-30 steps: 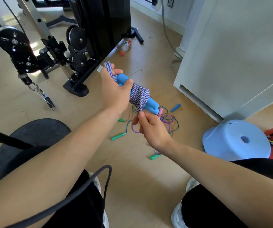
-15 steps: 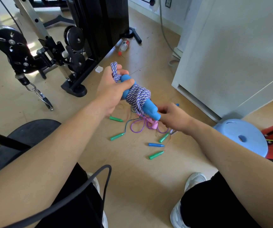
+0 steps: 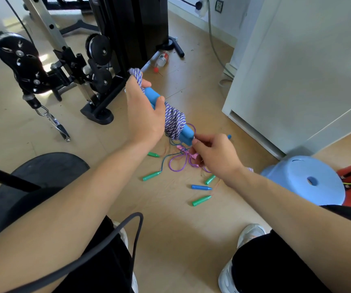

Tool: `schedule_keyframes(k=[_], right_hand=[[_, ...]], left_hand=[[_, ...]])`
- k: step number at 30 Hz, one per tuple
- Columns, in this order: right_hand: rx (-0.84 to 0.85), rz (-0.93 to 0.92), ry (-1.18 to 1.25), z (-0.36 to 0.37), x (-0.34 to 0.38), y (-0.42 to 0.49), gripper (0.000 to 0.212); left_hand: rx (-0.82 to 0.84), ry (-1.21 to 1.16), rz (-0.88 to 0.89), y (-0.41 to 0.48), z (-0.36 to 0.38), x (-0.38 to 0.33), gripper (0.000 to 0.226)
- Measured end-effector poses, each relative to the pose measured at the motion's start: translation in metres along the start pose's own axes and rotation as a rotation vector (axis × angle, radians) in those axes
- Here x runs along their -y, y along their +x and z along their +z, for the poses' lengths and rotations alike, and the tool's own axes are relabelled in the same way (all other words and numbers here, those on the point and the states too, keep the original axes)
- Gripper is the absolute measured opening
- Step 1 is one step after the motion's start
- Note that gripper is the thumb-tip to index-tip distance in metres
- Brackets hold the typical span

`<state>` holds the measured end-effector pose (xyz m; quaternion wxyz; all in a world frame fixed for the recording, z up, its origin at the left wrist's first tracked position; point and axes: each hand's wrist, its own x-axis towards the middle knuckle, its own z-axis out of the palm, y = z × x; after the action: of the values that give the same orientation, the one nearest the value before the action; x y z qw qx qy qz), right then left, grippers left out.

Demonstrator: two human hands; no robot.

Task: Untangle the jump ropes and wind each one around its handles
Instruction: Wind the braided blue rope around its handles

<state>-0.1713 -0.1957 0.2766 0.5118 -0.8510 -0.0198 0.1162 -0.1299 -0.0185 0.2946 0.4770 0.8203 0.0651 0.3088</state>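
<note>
My left hand [image 3: 144, 115] grips the blue handles [image 3: 186, 135] of a jump rope, with its purple-and-white braided rope [image 3: 173, 121] wound thickly around them and a loop sticking up past my fingers. At the lower end of those handles my right hand [image 3: 213, 154] pinches something; what exactly it pinches is hidden by the fingers. Below on the wooden floor lies a tangle of thin purple rope [image 3: 177, 163] with pink handles [image 3: 181, 148], plus loose green handles [image 3: 151, 176] and a blue handle [image 3: 201, 187].
A black weight machine [image 3: 115, 39] with pulleys stands at the back left. A white cabinet [image 3: 297, 70] fills the right. A light blue stool [image 3: 305, 179] sits at the right, a black round seat [image 3: 33, 182] at the left. A bottle [image 3: 162, 59] lies on the floor.
My right hand swung from under the bundle out to the right, then came back up to the lower end of the blue handles. My left hand kept its grip.
</note>
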Motion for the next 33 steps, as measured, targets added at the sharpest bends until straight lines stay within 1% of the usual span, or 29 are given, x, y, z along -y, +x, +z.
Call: schedule_keyframes(k=[2,4,6,8,10,13,16,19,21,23,25,27,28,29,31,33], right_hand=[[-0.04,-0.078,-0.164,0.014,-0.002,-0.008,0.017],[-0.034,-0.152,-0.359,0.024,-0.003,-0.011,0.01],[-0.017,-0.172,-0.519,0.031,-0.005,-0.011,0.015],[-0.018,-0.159,-0.617,0.034,-0.002,-0.01,0.02],[-0.017,-0.113,-0.578,0.034,0.004,-0.009,0.019],[-0.042,0.027,-0.332,0.035,0.01,-0.007,0.024],[-0.056,0.096,-0.253,0.039,0.008,-0.005,0.024],[-0.077,0.145,-0.096,0.039,0.003,-0.002,0.028],[-0.107,0.183,-0.02,0.036,0.002,0.002,0.032],[-0.142,0.204,-0.002,0.032,0.0,0.009,0.031],[-0.177,0.246,0.016,0.025,-0.002,0.018,0.024],[-0.161,0.284,0.0,0.015,-0.001,0.024,0.019],[-0.122,0.292,-0.017,0.011,0.0,0.025,0.019],[-0.07,0.291,-0.05,0.009,0.001,0.025,0.02],[0.004,0.218,-0.215,0.01,0.004,0.022,0.023],[0.011,0.13,-0.361,0.014,0.005,0.022,0.02]], left_hand=[[-0.015,0.002,-0.008,0.001,0.0,0.002,0.033],[-0.018,0.004,-0.003,0.001,0.0,0.002,0.032],[-0.024,0.014,0.004,0.0,0.0,0.002,0.032],[-0.042,0.023,0.002,-0.003,0.003,0.001,0.032],[-0.069,0.016,-0.006,-0.007,0.007,0.002,0.032],[-0.114,-0.019,-0.061,-0.014,0.015,0.006,0.034],[-0.134,-0.019,-0.1,-0.019,0.018,0.013,0.038],[-0.098,-0.026,-0.092,-0.022,0.017,0.016,0.043],[-0.033,-0.028,-0.084,-0.023,0.016,0.013,0.049],[0.063,-0.022,-0.069,-0.027,0.016,0.01,0.057],[0.138,0.012,-0.045,-0.029,0.016,0.01,0.067],[0.17,0.031,-0.028,-0.03,0.016,0.009,0.072],[0.183,0.03,-0.01,-0.032,0.016,0.008,0.073],[0.197,0.032,0.02,-0.034,0.017,0.008,0.072],[0.234,0.061,0.094,-0.04,0.02,0.006,0.069],[0.275,0.119,0.14,-0.044,0.021,0.006,0.068]])
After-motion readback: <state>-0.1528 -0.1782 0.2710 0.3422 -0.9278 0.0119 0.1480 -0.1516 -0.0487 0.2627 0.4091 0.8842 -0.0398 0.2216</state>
